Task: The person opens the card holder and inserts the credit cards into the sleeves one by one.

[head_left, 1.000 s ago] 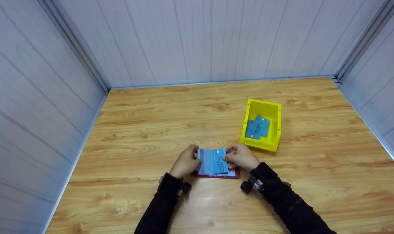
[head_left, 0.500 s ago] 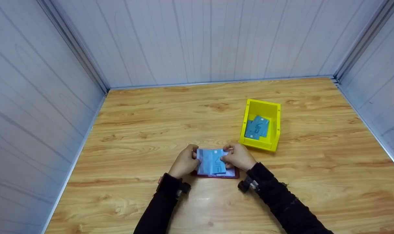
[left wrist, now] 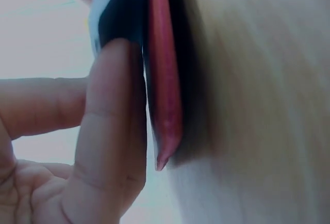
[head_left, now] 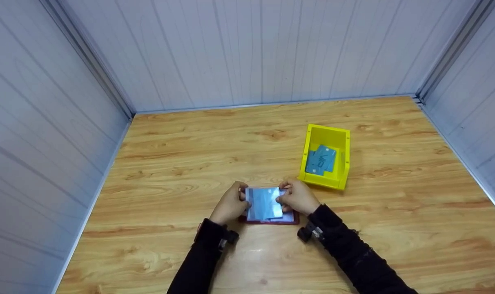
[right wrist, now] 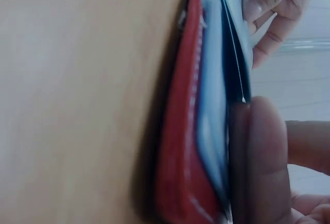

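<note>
A red card holder (head_left: 290,223) lies open on the table in front of me, its clear plastic sleeves (head_left: 255,206) facing up. My left hand (head_left: 228,204) pinches the left edge of a raised sleeve between thumb and fingers. The right hand (head_left: 299,199) pinches the right edge of a blue card (head_left: 275,204), most of which overlaps the sleeve in the head view. Glare washes out much of the card's print. From the right wrist, the holder's stitched red cover (right wrist: 183,136) shows below the layered sleeves (right wrist: 211,74). In the left wrist view, fingers (left wrist: 111,115) press against the sleeve's edge above the cover.
A yellow bin (head_left: 323,182) stands just beyond the right hand, with several blue VIP cards (head_left: 323,159) lying in it. Pale panel walls (head_left: 239,53) enclose the wooden table (head_left: 182,159) at the back and both sides.
The right hand has shifted slightly left with the card, which now overlaps the sleeve further. Its surface has tilted into glare. The left hand keeps its pinch on the sleeve.
</note>
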The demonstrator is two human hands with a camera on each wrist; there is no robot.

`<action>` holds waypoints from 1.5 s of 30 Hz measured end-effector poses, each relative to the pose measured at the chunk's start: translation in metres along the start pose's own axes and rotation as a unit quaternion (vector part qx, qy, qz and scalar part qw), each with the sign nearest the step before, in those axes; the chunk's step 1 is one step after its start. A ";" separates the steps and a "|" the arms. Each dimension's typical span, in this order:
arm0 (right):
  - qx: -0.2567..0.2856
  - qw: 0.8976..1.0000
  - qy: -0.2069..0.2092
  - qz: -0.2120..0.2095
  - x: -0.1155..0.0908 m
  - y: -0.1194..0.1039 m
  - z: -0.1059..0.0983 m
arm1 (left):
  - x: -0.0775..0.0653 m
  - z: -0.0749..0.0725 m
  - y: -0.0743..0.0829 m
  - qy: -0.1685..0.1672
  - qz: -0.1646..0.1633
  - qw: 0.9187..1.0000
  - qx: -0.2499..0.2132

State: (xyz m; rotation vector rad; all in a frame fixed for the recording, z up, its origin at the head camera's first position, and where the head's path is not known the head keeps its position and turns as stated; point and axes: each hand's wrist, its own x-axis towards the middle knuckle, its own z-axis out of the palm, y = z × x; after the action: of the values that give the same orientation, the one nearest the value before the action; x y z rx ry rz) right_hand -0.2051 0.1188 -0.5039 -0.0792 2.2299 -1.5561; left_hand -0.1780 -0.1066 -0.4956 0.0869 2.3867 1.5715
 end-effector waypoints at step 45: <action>-0.017 0.999 -0.033 -0.029 -0.002 -0.011 0.018 | 0.002 0.006 0.004 -0.004 -0.012 0.998 -0.068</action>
State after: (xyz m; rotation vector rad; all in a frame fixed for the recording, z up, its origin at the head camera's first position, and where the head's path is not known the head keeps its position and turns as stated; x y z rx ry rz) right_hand -0.1987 0.0993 -0.4980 -0.2038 2.2207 -1.5227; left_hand -0.1784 -0.0993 -0.4949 0.0358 2.2591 1.7135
